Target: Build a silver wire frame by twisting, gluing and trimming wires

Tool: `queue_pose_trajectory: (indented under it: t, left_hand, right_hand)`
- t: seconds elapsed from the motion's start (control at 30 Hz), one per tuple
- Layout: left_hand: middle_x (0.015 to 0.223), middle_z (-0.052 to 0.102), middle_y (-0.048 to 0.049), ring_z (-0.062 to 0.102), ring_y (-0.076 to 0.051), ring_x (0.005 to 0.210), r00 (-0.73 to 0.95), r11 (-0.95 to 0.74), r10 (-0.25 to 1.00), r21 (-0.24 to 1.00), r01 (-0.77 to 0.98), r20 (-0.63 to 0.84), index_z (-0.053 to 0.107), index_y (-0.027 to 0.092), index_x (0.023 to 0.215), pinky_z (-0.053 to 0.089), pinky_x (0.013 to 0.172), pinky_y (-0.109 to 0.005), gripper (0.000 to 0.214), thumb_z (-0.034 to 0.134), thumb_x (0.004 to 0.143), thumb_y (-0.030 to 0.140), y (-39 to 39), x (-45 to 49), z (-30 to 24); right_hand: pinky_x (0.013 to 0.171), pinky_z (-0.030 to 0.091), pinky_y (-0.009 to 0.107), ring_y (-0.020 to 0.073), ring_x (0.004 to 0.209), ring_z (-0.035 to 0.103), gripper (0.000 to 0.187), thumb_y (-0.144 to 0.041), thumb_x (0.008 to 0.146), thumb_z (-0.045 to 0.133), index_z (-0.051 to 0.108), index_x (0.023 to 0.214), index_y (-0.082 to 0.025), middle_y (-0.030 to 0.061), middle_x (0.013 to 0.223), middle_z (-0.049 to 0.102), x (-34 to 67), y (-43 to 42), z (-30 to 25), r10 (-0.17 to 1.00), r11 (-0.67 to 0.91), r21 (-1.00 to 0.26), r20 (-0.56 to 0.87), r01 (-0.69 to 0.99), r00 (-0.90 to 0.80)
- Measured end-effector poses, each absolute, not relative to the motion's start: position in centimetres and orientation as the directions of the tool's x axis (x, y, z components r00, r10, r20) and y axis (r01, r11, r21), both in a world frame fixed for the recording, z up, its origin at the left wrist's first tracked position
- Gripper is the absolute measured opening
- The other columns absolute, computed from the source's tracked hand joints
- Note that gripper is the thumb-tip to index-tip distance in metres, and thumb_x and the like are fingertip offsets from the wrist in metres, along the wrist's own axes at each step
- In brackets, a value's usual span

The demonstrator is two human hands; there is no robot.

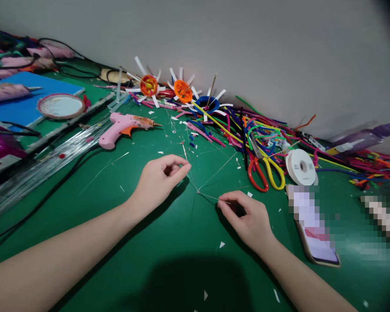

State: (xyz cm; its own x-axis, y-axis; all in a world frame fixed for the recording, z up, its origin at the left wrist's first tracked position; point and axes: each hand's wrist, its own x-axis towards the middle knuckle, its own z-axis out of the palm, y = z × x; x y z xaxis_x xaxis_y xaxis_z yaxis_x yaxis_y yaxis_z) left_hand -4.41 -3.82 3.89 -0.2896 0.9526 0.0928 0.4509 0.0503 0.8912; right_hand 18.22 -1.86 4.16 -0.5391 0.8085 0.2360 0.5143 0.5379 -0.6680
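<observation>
My left hand (164, 177) pinches a thin pale strand (183, 151) between thumb and fingertips. Another thin strand (209, 196) is held in the pinched fingers of my right hand (247, 212). Both strands run to a small joint (198, 191) between my hands, from which more fine strands spread like spokes. One of these slants up to the right, just above the green table (169, 260). Whether the joint is a knot or a drop of glue I cannot tell.
A pink glue gun (123, 128) lies left of centre. Red-and-yellow scissors (263, 169), a white ribbon spool (301, 167) and a phone (313, 225) are on the right. Pipe cleaners (269, 132) and flower-like pieces (183, 91) line the wall. Paper scraps dot the table.
</observation>
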Motion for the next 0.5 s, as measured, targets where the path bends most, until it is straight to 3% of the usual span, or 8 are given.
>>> queue_pose_trajectory:
  t: [0.13, 0.23, 0.37, 0.5]
  left_hand:
    - [0.057, 0.053, 0.0029, 0.045, -0.01, 0.051, -0.293, 0.045, 0.95, 0.877, 0.479, 0.112, 0.066, 0.02, 0.08, 0.034, 0.05, -0.023, 0.024, 0.058, 0.079, 0.043, -3.78, -4.36, 3.88]
    - [0.057, 0.054, 0.0029, 0.045, -0.01, 0.051, -0.301, 0.046, 0.946, 0.874, 0.483, 0.117, 0.066, 0.019, 0.081, 0.034, 0.049, -0.023, 0.024, 0.058, 0.079, 0.042, -3.74, -4.3, 3.87]
    - [0.057, 0.053, 0.0034, 0.045, -0.01, 0.051, -0.31, 0.059, 0.945, 0.874, 0.483, 0.107, 0.066, 0.019, 0.081, 0.034, 0.049, -0.022, 0.024, 0.059, 0.079, 0.042, -3.74, -4.24, 3.95]
    - [0.057, 0.052, 0.0035, 0.044, -0.009, 0.051, -0.305, 0.055, 0.946, 0.873, 0.485, 0.11, 0.067, 0.02, 0.081, 0.033, 0.049, -0.022, 0.024, 0.059, 0.079, 0.042, -3.78, -4.25, 3.97]
  right_hand:
    - [0.063, 0.049, 0.026, 0.0138, 0.07, 0.063, 0.01, -0.016, 0.085, 0.054, 0.064, 0.086, -0.018, 0.0034, 0.077, 0.068, 18.47, -2.15, 4.2, 0.657, 0.735, -0.51, 0.372, 0.447, -0.656]
    - [0.061, 0.046, 0.026, 0.0134, 0.068, 0.061, 0.009, -0.013, 0.085, 0.055, 0.063, 0.086, -0.016, 0.0036, 0.075, 0.068, 18.61, -2.36, 3.93, 0.489, 0.87, -0.296, 0.412, 0.395, -0.768]
    - [0.056, 0.037, 0.028, 0.0124, 0.06, 0.055, 0.009, -0.013, 0.085, 0.054, 0.063, 0.086, -0.016, 0.0008, 0.07, 0.065, 18.82, -2.58, 3.78, 0.329, 0.94, -0.024, 0.342, 0.342, -0.88]
    - [0.053, 0.031, 0.029, 0.0117, 0.058, 0.051, 0.013, -0.013, 0.087, 0.051, 0.062, 0.08, -0.017, -0.0007, 0.065, 0.062, 18.83, -2.62, 3.98, 0.276, 0.949, 0.069, 0.296, 0.309, -0.914]
